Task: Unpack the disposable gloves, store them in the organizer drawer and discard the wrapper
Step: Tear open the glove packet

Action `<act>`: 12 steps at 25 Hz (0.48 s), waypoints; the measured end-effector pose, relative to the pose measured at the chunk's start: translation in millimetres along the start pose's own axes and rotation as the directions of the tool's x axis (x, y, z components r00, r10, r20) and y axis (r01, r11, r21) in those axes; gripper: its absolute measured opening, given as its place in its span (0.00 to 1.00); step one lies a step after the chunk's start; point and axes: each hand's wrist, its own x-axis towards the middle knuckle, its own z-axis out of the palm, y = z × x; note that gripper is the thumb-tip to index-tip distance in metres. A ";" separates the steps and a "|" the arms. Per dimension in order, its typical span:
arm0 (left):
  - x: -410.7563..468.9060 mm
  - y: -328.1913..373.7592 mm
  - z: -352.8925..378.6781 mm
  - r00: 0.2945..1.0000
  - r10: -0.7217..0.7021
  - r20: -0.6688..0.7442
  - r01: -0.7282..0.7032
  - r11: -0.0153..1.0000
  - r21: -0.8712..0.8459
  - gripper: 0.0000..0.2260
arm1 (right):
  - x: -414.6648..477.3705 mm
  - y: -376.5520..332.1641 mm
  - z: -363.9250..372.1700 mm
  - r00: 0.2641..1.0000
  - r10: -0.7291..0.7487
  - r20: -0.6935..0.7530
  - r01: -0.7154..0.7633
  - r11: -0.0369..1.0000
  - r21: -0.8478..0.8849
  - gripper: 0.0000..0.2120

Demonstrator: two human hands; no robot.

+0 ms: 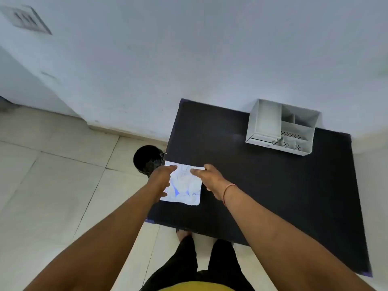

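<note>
Both hands are gripping the glove packet [183,186] on the dark surface [262,185] — left hand [160,181] and right hand [210,178] fingers pinching its top edge — organizer [281,127] sitting well apart

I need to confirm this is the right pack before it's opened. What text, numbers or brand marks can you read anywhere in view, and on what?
"100" in blue, on the lower right corner of the glove packet; the smaller word after it is too blurred to read.
The rest of the packet's blue print, between the left hand and right hand, is washed out and unreadable.
The grey organizer and black bin show no lettering.
</note>
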 end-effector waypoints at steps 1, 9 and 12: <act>3.9 -3.7 0.2 0.999 -0.045 -0.004 0.045 0.999 -0.006 0.22 | 8.9 2.6 4.8 1.000 0.021 -0.023 -0.022 0.999 -0.026 0.17; 18.5 -23.6 -6.5 0.988 -0.124 0.091 0.132 0.988 -0.080 0.21 | 55.9 42.2 26.6 0.995 0.090 -0.038 -0.091 0.995 -0.027 0.16; 10.8 -13.5 -7.9 0.963 -0.158 0.219 0.210 0.949 -0.237 0.33 | 27.0 21.2 16.0 0.958 -0.281 -0.059 0.249 0.913 -0.322 0.08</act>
